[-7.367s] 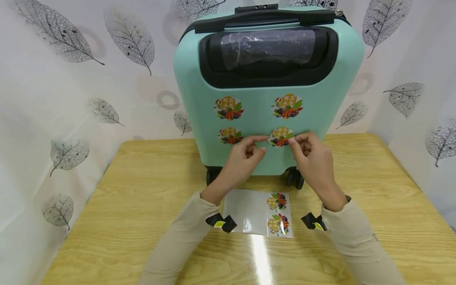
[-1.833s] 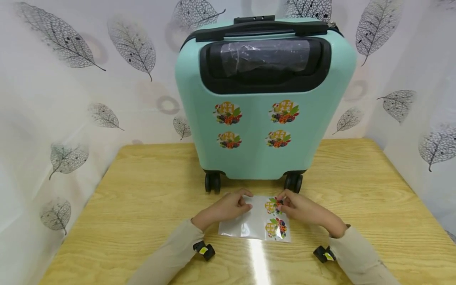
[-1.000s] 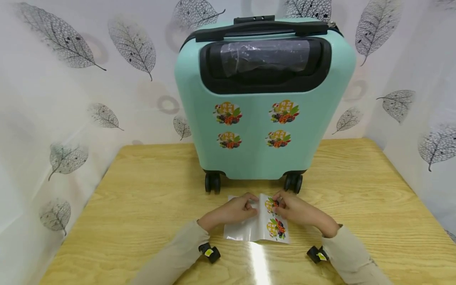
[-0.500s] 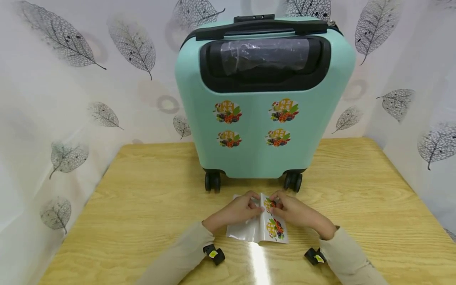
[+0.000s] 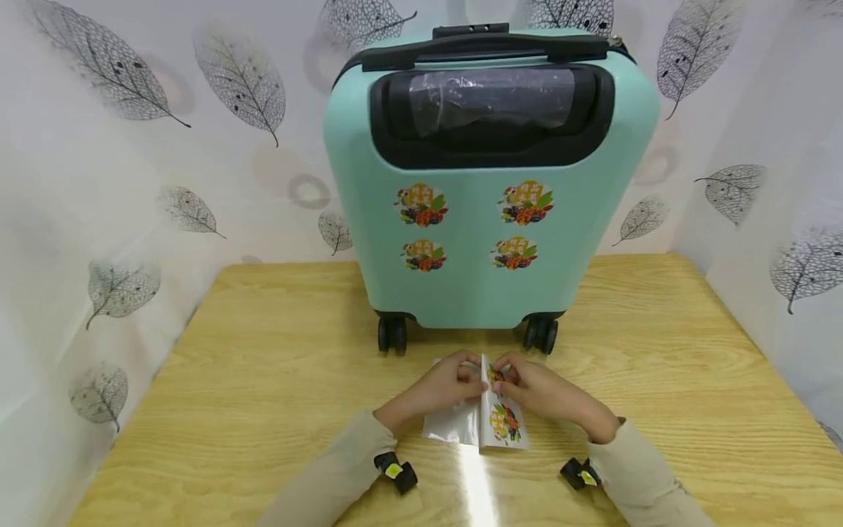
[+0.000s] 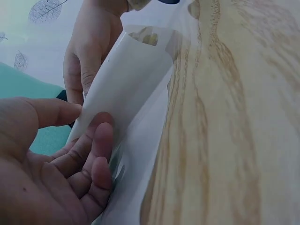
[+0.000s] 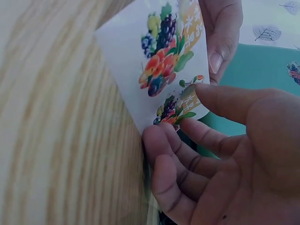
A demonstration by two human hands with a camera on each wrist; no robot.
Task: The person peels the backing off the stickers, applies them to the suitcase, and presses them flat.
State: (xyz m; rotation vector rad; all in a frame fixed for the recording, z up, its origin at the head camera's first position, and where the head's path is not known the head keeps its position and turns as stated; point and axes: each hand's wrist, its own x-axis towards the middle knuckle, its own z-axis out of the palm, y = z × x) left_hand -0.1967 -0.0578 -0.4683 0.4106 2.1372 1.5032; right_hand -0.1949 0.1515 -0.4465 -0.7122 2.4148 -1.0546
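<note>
A glossy white sticker sheet lies on the wooden table, bent up into a ridge along its middle. Two round fruit stickers remain on its right part, the nearer sticker in full view, the farther partly covered by fingers. My left hand pinches the raised ridge, thumb and forefinger on the sheet's back in the left wrist view. My right hand has thumb and forefinger pinching at the edge of the farther sticker. Behind stands a mint-green suitcase bearing several matching stickers.
The suitcase stands upright on black wheels just beyond the hands. A leaf-patterned wall covering rises behind and at both sides of the table. Each sleeve cuff carries a small black wrist camera.
Both hands came down from the suitcase, where a lower-right sticker now sits, to the sheet. The sheet has since been bent into a steeper ridge, and the hands have drawn closer together.
</note>
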